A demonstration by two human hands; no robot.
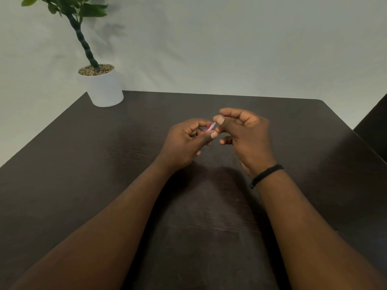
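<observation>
Above the middle of a dark wooden table (125,185), my left hand (184,143) pinches a small thin pink object (210,128) between thumb and curled fingers; most of the object is hidden. My right hand (245,135) is just right of it, fingers curled, its thumb tip close to the pink object's end. Whether the right hand touches the object is unclear. A black band (267,174) circles my right wrist.
A white pot (104,88) with pebbles and a green plant stands at the table's far left corner. A pale wall backs the table. A dark piece of furniture (374,126) shows at the right edge.
</observation>
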